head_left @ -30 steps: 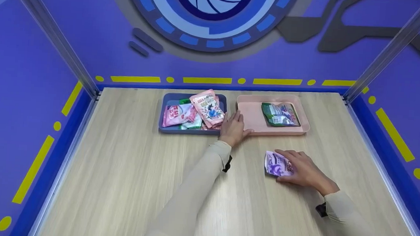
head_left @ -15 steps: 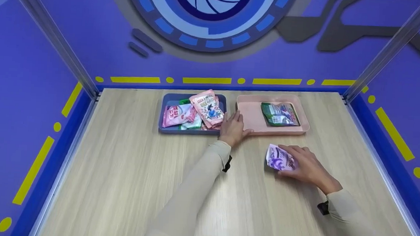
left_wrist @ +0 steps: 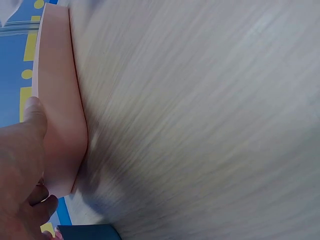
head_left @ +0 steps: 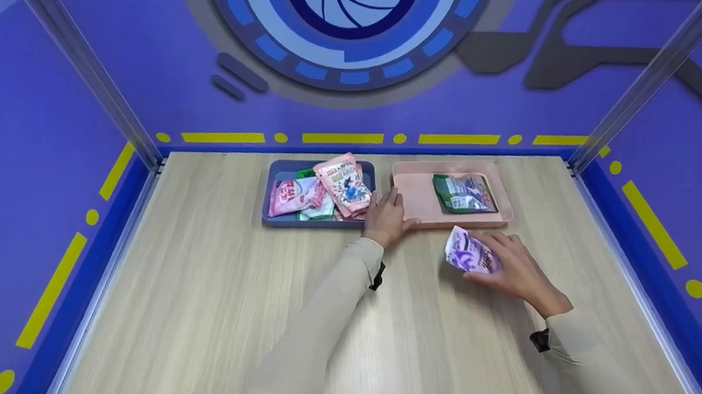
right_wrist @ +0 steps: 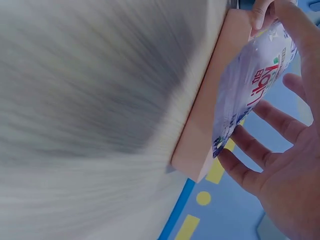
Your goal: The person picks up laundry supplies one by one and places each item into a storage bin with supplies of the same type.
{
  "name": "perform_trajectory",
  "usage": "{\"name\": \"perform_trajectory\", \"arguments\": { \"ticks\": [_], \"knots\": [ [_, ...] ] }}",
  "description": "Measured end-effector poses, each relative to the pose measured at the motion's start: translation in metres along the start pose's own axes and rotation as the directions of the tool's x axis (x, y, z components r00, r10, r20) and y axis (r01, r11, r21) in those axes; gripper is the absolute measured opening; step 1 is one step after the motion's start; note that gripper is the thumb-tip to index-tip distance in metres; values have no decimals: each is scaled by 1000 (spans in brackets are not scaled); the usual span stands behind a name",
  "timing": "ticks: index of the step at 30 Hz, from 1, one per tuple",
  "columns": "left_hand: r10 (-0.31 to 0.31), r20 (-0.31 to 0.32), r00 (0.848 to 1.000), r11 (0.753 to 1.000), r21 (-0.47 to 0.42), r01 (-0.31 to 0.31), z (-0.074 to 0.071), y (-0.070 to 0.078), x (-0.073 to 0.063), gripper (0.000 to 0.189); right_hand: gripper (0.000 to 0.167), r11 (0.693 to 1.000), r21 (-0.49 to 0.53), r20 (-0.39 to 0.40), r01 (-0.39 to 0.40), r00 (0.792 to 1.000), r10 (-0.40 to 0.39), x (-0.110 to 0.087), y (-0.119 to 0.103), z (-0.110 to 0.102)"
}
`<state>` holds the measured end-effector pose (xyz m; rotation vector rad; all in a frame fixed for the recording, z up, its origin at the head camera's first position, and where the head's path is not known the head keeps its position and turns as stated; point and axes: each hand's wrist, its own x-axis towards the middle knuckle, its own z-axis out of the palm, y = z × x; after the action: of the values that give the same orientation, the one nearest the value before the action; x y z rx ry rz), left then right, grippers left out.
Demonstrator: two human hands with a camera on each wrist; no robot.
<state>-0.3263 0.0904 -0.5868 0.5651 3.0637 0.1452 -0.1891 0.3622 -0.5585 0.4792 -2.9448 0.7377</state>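
In the head view my right hand (head_left: 514, 268) holds a small purple-and-white plastic packet (head_left: 471, 251) just in front of the pink tray. Its thumb and fingers grip the packet's edges; red lettering shows on the packet (right_wrist: 260, 82) in the right wrist view. My left hand (head_left: 388, 219) holds the near left corner of the pink tray (head_left: 414, 204), thumb on the front wall and fingers bent at the side, as the left wrist view shows. A green packet with a silvery, printed face (head_left: 466, 193) lies inside that tray, towards its right.
A blue-grey tray (head_left: 282, 222) stands left of the pink one, with a narrow gap between. It holds several pink packets (head_left: 345, 184) and green-and-white ones (head_left: 319, 210). Blue panels (head_left: 307, 118) close off the wooden table (head_left: 223, 299) at the back and sides.
My right hand has raised the purple packet off the table, tilted it and brought it closer to the pink tray. My left hand keeps its place; the view has shifted slightly.
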Motion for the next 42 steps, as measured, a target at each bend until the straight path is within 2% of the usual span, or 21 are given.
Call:
{"name": "perform_trajectory", "arguments": {
  "ticks": [21,29,36,42],
  "knots": [
    [11,-39,999,1000,3,-11,0,2,-1,85,84,998,-53,-104,18,994,-24,27,-1,-19],
    [4,-10,1000,1000,-4,-4,2,1,-3,85,86,997,-73,-81,-19,997,13,37,-4,-22],
    [1,-3,1000,1000,-24,-1,1,0,-1,86,86,995,-99,-134,10,991,-23,49,-5,-25],
    [3,-9,1000,1000,-24,-3,0,1,-3,85,85,995,-99,-144,-19,990,5,55,-4,-26]
  ]
}}
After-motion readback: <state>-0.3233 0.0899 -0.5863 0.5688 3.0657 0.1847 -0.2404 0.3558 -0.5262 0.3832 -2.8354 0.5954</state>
